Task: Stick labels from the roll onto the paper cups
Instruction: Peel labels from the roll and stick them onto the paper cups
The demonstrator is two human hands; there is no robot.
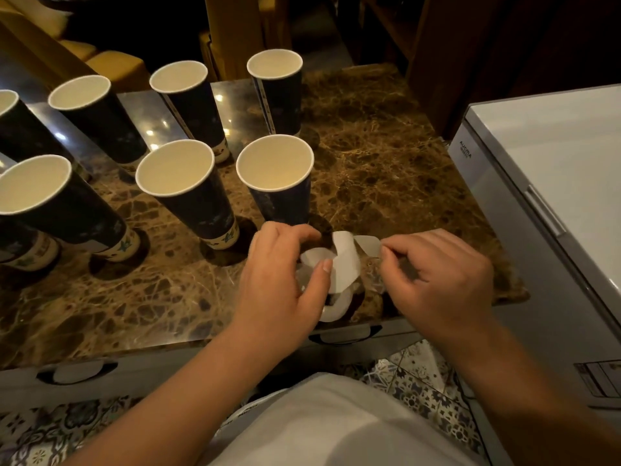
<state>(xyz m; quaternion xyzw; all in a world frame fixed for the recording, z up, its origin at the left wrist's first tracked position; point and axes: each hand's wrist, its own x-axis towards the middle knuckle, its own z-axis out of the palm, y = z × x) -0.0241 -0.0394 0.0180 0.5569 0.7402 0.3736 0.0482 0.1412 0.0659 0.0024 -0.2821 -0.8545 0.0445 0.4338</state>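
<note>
Head view: label strip (346,260) between hands.

The single head-worn view looked forward and steeply down from above the person's own chest, close enough that both forearms ran up from the bottom edge to the left hand (282,274) and right hand (440,280) near the frame's middle. It faced across the marble counter (386,169), whose near edge crossed the lower third, with the paper cups (275,176) standing farther back on the left and leaning outward from the wide-angle lens. A white freezer (554,156) filled the right side, patterned floor tiles (420,381) showed below, and dim furniture lay along the top.
</note>
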